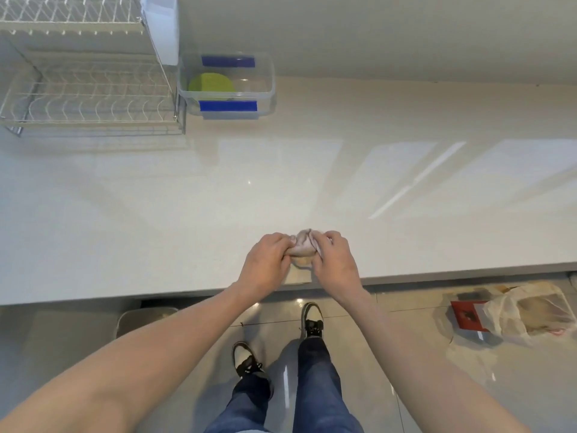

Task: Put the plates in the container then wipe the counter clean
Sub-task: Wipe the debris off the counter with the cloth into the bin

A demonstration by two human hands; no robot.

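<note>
item: cloth (302, 247), pale, bunched into a wad. location: near edge of the counter (156, 189), directly in front of the person. held from both sides: left hand (268, 260) with fingers curled into its left end, right hand (334, 260) with fingers curled over its right end. likely reason: gathering or folding it into a pad before wiping.

item: container (226, 85), clear, blue clips front and back, lid off. location: far side of the counter, just beside the rack (87, 95). holds a green plate (211, 86) lying flat; whether more plates lie under it cannot be told. placed next to the rack, presumably for a short transfer.

item: rack, wire, two tiers, no plates visible in it.

status: plate step looks done; wiping not yet begun, by judgement.

floor items: a bin (143, 320) under the counter edge, a plastic bag (527, 314) at right.
</note>
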